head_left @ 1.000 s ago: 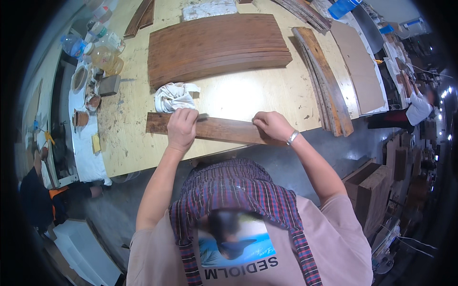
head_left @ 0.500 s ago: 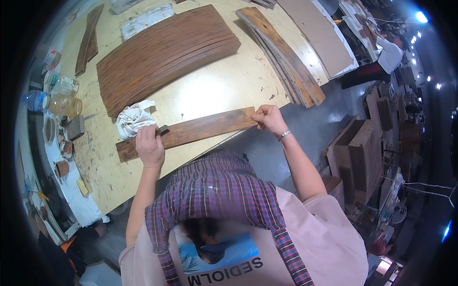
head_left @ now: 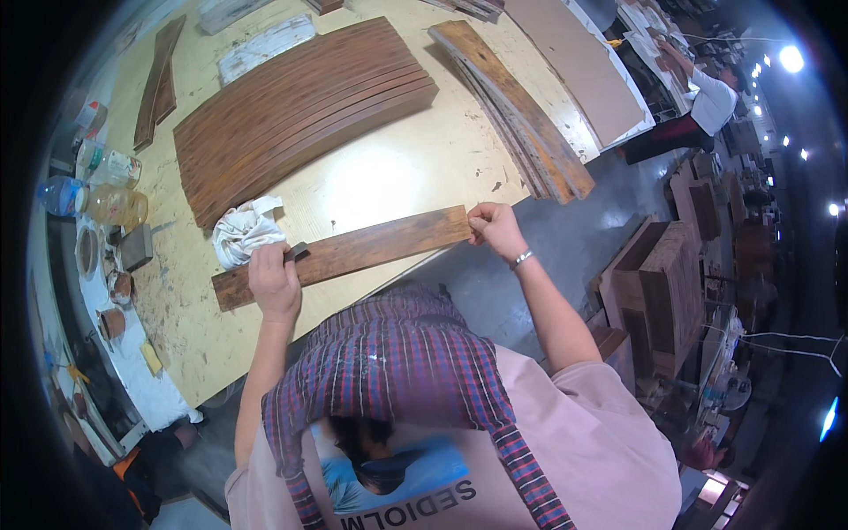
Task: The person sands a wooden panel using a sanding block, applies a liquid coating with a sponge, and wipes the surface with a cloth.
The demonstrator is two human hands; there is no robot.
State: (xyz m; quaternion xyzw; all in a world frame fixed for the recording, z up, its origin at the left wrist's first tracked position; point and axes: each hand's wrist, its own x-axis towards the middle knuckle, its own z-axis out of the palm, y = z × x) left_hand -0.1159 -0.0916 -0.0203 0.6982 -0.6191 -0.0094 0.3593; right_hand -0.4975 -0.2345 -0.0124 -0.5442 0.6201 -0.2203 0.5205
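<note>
A single brown wooden board (head_left: 380,246) lies slantwise near the table's front edge. My left hand (head_left: 276,284) is over its left part, fingers curled, with a small dark flat piece (head_left: 298,251) sticking out beside the fingers; whether that is sandpaper or a block I cannot tell. At the board's right end, my right hand (head_left: 496,231) pinches the corner between thumb and fingers. Just beyond my left hand, a crumpled white cloth (head_left: 246,233) touches the near corner of a stack of reddish-brown boards (head_left: 300,115).
Lighter-edged boards (head_left: 517,110) are stacked at the table's right edge. Plastic bottles (head_left: 117,205) and small pots (head_left: 111,323) stand along the left side. Two narrow strips (head_left: 159,79) lie far left. Across the aisle a person (head_left: 711,102) works; wooden cabinets (head_left: 658,291) stand at right.
The view has shifted slightly. Both hands keep nearly the same places on the board, and the dark piece by my left hand sits a little closer to the fingers.
</note>
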